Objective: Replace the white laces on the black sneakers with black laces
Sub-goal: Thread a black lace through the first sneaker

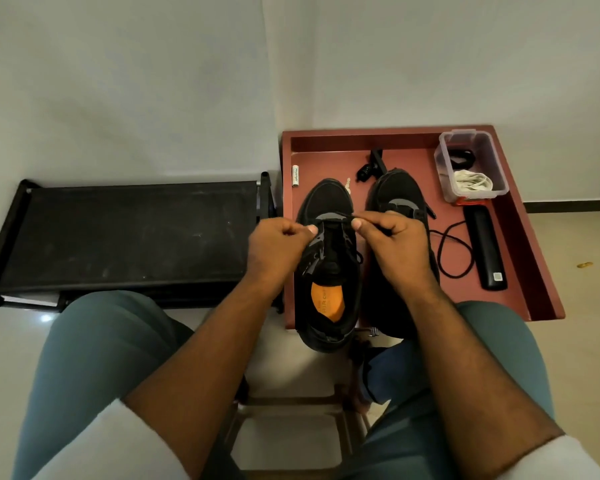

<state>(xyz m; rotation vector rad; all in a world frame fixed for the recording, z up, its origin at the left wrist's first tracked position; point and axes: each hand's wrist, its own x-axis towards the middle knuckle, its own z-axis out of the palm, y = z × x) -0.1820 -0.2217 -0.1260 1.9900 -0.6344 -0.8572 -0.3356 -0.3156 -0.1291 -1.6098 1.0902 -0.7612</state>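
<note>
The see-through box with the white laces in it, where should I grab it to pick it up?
Grip the clear box by its two long side walls, coming straight down from above. It stands upright and lidless in the tray's far right corner, with open space above.

Both hands [333, 240] at left sneaker [328, 265]

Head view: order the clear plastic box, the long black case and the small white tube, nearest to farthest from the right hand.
From the right hand:
1. Long black case, just to its right on the tray.
2. Small white tube, up-left at the tray's edge.
3. Clear plastic box, tray's far right corner.
</note>
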